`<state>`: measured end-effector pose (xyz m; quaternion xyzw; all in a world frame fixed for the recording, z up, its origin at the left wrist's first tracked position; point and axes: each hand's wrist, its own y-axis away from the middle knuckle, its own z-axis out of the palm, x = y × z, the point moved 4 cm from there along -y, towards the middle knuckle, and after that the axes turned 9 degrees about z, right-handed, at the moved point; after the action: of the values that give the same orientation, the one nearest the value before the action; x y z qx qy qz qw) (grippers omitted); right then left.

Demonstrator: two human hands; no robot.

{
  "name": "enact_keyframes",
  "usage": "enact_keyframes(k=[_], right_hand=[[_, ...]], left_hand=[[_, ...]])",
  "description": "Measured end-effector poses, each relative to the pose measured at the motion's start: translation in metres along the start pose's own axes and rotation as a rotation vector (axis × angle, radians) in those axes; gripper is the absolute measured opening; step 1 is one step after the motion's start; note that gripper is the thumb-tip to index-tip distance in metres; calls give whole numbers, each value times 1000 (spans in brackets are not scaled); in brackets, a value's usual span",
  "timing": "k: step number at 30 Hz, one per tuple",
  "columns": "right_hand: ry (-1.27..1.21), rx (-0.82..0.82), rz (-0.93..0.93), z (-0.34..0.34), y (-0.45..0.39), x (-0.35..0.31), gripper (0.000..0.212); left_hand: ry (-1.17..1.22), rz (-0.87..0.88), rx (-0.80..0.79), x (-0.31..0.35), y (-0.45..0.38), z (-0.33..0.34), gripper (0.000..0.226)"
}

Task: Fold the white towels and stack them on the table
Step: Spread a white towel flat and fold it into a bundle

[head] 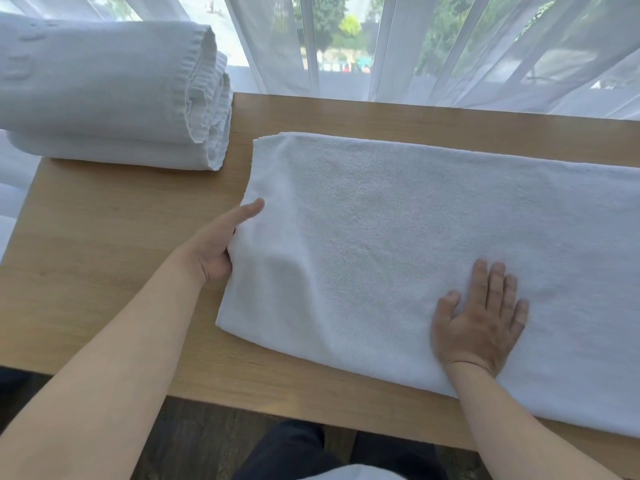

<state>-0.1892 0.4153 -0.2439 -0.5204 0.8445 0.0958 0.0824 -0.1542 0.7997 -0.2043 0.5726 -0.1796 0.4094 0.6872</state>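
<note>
Towel (415, 237) edge in left hand (214, 247)

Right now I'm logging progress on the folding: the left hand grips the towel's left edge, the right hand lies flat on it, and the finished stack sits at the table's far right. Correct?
Not quite. The head view shows the stack at the table's far left corner, not the far right. The rest holds: the left hand grips the towel's left edge, and the right hand lies flat on it.

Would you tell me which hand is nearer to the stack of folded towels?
Left. The left hand grips the spread towel's left edge, below the stack of folded towels; the right hand presses farther right.
</note>
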Motion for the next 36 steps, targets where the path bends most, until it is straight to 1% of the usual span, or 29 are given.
enact_keyframes(k=[3, 5, 7, 11, 13, 15, 17, 19, 21, 24, 26, 28, 30, 34, 36], right_hand=[[-1, 2, 3, 0, 0, 0, 69], [-3, 4, 4, 0, 0, 0, 69], [-4, 4, 4, -1, 0, -1, 69], [0, 6, 5, -1, 0, -1, 68], [-1, 1, 5, -1, 0, -1, 69], [1, 1, 8, -1, -1, -1, 69], [2, 2, 8, -1, -1, -1, 69], [0, 2, 10, -1, 0, -1, 68], [0, -1, 12, -1, 0, -1, 68], [13, -14, 10, -1, -1, -1, 68], [20, -21, 7, -1, 0, 0, 69], [20, -21, 7, -1, 0, 0, 69], [23, -23, 8, -1, 0, -1, 69], [28, -35, 22, -2, -1, -2, 70], [28, -37, 25, -4, 0, -3, 70]], left_hand=[[-215, -97, -74, 1, 3, -5, 49], [-339, -191, -91, -3, 7, -8, 55], [-432, -233, -95, -8, 11, -9, 57], [-714, -156, -129, -7, 16, -6, 55], [-769, -130, -181, -5, 19, -3, 53], [-776, -113, -230, -6, 21, -1, 53], [-697, -78, -193, -9, 22, -2, 49], [-403, -57, -125, -17, 23, -6, 39], [-117, -38, -68, -24, 25, -7, 38], [44, -11, -47, -29, 20, -9, 48], [57, 6, -27, -26, 12, -12, 53], [18, 26, -35, -19, 4, -13, 51], [-60, 80, -21, -8, -5, -11, 47], [-245, 242, 105, 21, -29, -10, 39], [-304, 278, 101, 35, -42, -6, 37]])
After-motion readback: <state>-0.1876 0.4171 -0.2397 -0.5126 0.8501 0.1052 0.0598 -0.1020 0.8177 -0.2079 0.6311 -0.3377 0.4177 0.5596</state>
